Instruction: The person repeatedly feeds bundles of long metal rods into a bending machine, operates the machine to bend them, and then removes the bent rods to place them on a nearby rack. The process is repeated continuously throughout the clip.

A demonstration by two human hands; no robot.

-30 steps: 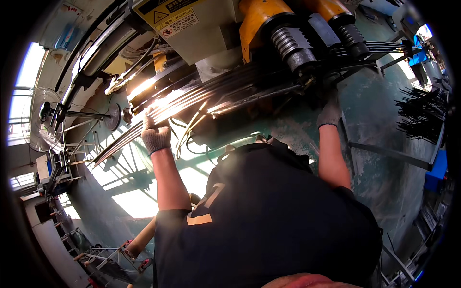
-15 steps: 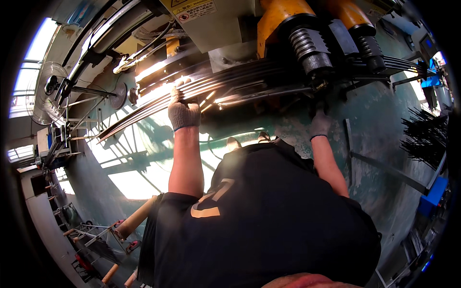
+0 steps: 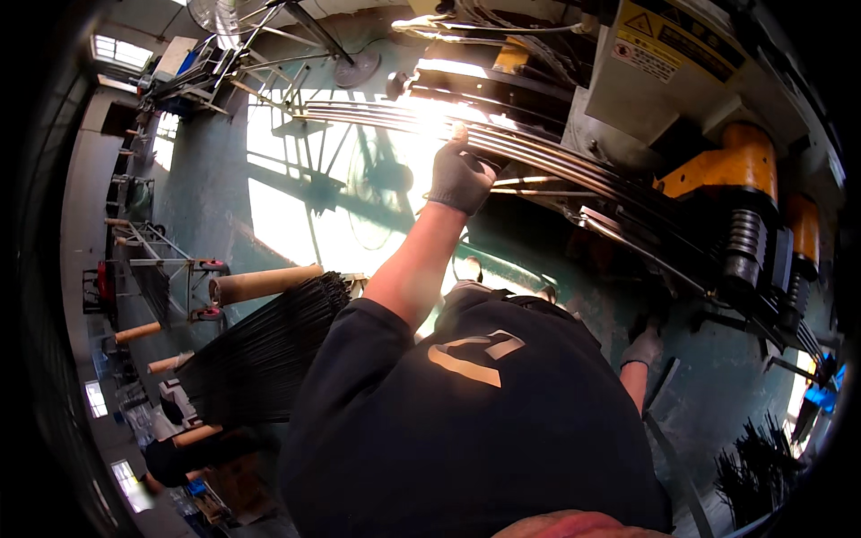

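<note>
A long bundle of thin metal rods (image 3: 556, 161) runs from the upper middle down to the right into a grey machine with orange spring-loaded rollers (image 3: 744, 166). My left hand (image 3: 459, 175), in a dark grey glove, is closed around the bundle near its sunlit free end, arm stretched out. My right hand (image 3: 641, 345), also gloved, is low on the right beneath the rods close to the machine. Its fingers reach into shadow, and I cannot tell whether they hold anything. My black shirt fills the lower middle.
A fanned bundle of black rods (image 3: 260, 359) lies on a cart with cardboard-tube rollers (image 3: 265, 282) at the left. A standing fan base (image 3: 357, 67) is at the top. More black rods (image 3: 753, 466) sit at the lower right. Metal racks (image 3: 152, 260) line the green floor.
The view has swung, so the machine now sits at the right. My left hand has stayed on the rod bundle. My right hand has dropped lower, below the rods.
</note>
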